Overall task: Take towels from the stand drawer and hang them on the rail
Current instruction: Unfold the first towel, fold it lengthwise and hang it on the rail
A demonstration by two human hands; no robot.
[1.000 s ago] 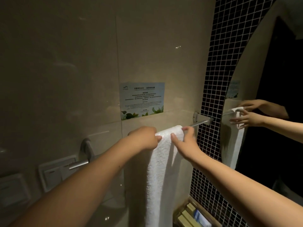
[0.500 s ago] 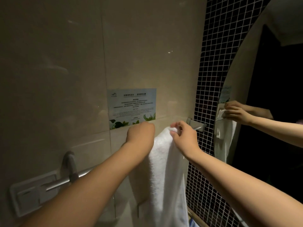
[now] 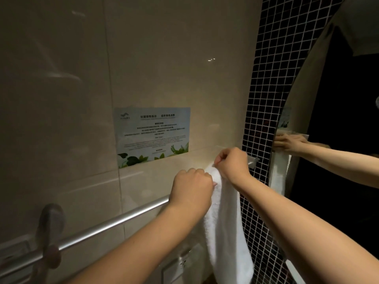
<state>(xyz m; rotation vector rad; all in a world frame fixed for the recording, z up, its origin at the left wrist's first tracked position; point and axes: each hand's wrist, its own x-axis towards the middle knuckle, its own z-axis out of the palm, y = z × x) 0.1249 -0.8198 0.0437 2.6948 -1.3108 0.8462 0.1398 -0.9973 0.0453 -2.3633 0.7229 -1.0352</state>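
Note:
A white towel (image 3: 225, 228) hangs folded over the right end of a metal rail (image 3: 114, 221) fixed to the beige tiled wall. My left hand (image 3: 191, 189) is closed on the towel's left edge at the rail. Just to its upper right, my right hand (image 3: 231, 163) pinches the towel's top fold near the rail's right bracket (image 3: 253, 160). The rail under the towel is hidden. The stand drawer is out of view.
A printed notice (image 3: 152, 136) is stuck to the wall above the rail. A strip of black mosaic tile (image 3: 266, 99) and a mirror (image 3: 338, 130) with my arms reflected lie to the right. The rail's left bracket (image 3: 50, 224) and a wall socket (image 3: 184, 263) sit lower.
The view has moved closer to the wall. My right hand has gone from flat on the towel to a pinch at its top fold. The towel looks bunched narrower toward the rail's right end.

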